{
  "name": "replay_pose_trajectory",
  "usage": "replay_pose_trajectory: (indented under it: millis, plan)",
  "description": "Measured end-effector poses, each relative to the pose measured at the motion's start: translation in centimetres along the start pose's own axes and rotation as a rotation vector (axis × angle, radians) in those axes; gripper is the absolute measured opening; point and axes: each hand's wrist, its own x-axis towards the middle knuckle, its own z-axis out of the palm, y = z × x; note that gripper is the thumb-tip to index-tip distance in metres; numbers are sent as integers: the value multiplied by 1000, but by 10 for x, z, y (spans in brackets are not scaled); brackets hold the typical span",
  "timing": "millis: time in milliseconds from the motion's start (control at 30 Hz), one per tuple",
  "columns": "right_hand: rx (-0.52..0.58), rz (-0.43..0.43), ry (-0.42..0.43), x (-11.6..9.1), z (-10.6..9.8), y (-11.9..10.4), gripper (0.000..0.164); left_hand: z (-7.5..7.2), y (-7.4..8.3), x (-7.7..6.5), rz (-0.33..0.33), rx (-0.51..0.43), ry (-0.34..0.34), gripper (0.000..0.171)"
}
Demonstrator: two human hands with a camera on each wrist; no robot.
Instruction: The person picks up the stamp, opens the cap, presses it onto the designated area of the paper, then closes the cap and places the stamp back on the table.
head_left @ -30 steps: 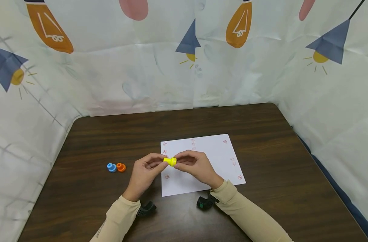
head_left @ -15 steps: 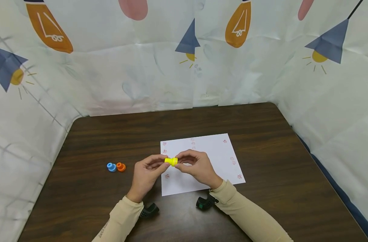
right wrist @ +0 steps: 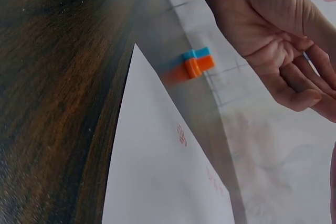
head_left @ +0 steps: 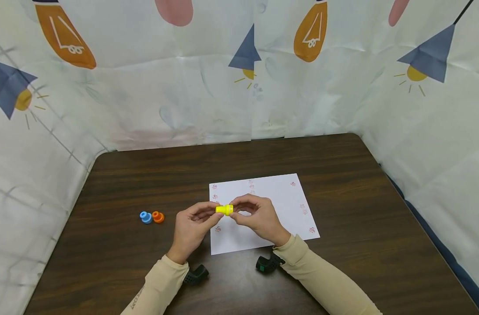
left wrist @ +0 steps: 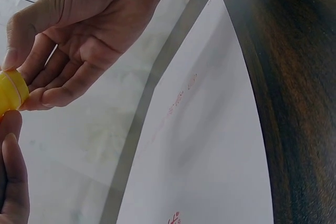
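A small yellow stamp (head_left: 224, 210) lies sideways between my two hands, above the paper. My left hand (head_left: 190, 229) pinches its left end between thumb and fingers. My right hand (head_left: 259, 218) pinches the other end, where a thin pale line rings the stamp; the left wrist view shows this end (left wrist: 13, 90) up close. Beneath is a white sheet of paper (head_left: 239, 245) bearing several small red prints. A blue stamp (head_left: 146, 217) and an orange stamp (head_left: 158, 217) stand side by side to the left of my left hand. In the right wrist view the yellow stamp is out of sight.
The dark wood-grain table (head_left: 353, 197) carries the paper near its middle. A white printed curtain (head_left: 176, 100) closes off the back and both sides. Black wrist devices (head_left: 268, 264) hang under both sleeves, low over the table.
My left hand and the yellow stamp have shifted slightly to the right. The right hand keeps nearly the same place. The blue and orange stamps and the paper stay put.
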Motion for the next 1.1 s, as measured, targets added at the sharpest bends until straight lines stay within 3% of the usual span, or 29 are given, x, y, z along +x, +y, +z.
replay_pose_trajectory:
  millis: [1100]
  plan:
    - [-3,17,-9,1,-2,-2,25,-1,0,2,-13,-17,-8,28]
